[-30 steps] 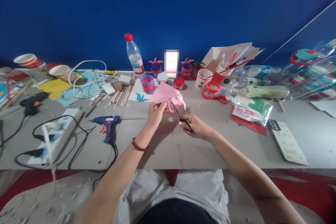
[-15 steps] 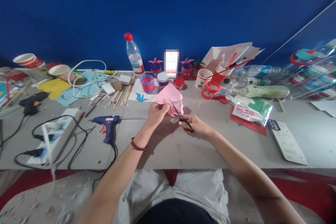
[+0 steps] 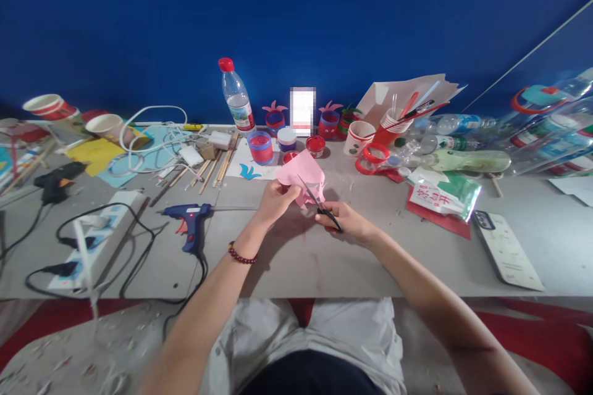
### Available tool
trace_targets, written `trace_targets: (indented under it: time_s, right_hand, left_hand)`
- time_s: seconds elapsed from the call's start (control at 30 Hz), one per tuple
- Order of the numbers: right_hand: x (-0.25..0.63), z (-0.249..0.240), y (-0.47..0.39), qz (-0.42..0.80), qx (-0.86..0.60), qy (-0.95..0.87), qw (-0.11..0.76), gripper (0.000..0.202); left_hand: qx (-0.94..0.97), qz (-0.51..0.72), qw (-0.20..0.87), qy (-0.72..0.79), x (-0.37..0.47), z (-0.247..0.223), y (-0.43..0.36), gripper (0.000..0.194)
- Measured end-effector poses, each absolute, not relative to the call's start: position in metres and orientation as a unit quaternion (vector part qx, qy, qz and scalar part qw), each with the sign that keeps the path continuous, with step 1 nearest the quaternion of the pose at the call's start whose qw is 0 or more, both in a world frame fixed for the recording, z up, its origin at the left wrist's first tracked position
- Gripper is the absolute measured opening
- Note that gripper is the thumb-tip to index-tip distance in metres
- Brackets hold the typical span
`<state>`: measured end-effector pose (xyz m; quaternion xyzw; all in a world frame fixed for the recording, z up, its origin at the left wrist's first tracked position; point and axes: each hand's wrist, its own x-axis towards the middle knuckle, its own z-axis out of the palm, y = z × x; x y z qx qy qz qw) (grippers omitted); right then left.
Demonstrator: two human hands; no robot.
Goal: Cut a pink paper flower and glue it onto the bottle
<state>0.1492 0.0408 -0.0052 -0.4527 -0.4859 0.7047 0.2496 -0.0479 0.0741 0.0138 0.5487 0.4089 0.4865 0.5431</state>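
In the head view, the step in hand looks like cutting: a sheet of pink paper (image 3: 303,166) with a jagged, partly cut edge is raised above the grey tabletop (image 3: 287,278), between the two hands. The left hand (image 3: 277,199) pinches its near left side between thumb and fingers. The right hand (image 3: 345,220) grasps the black-handled metal scissors (image 3: 328,216), fingers curled around the handles; their blades point up and leftward across the paper. Whether the blades have closed on it is too small to tell.

Another snip, I judge, would call for a firm pinch, with the left thumb out of the blade line and the paper turned to meet the cut (thin stock like this probably bends easily).

Just beyond the paper stand a red-and-blue striped round container (image 3: 260,149), a white-lidded round tub (image 3: 287,139) and an open pot of red paint (image 3: 315,146). They leave little room for swinging the sheet away from the body. A blue leaf-like paper cutout (image 3: 249,171) lies to the left. Farther left are a blue glue gun (image 3: 193,222) and a white power strip (image 3: 99,241), apart from the scissors.
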Motion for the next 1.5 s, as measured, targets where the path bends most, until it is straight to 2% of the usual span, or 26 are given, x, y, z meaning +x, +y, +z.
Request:
trace_targets:
  time_s: [0.43,1.5]
  right_hand:
    - [0.1499,-0.0095,0.041,0.7,-0.448,-0.497,0.249,0.047]
    - [0.1505,-0.0055,0.0405,0.703,-0.446,-0.498,0.243,0.044]
  left_hand:
    - [0.52,0.481,0.563,0.426,-0.0498,0.0141,0.0752,0.017]
    - [0.521,0.479,0.568,0.42,-0.049,0.0172,0.0752,0.019]
